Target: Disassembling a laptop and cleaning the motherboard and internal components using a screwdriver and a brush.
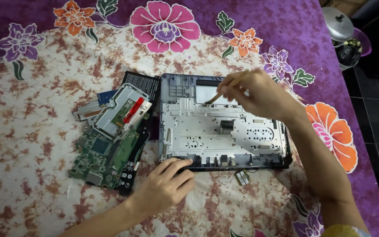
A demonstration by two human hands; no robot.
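Head view is filled by an opened laptop chassis, lying inner side up on a flowered purple and white cloth slightly right of the middle, its grey metal frame and screw holes exposed. A thin wooden-handled brush is held in the right hand, the fingers pinched closed around the upper part of the handle, and its tip is set against the upper portion of the frame, just below a pale rectangular opening. The left hand is laid on the near edge of the chassis, fingers curled loosely over the rim and gripping nothing else, so the shell appears to be steadied. The step in hand is judged to be brushing dust out of the bared frame, with the work at the far side and the lower part seemingly not yet reached. What the next move calls for, by that reading, is light strokes kept clear of the small connectors, and a firm hold at the near rim. Just beside the chassis on the left, a green circuit board is stacked with a silver drive bracket and a black panel. A small green card lies touching the front edge. Well apart, at the upper right, a metal pot lid is seen on the dark floor
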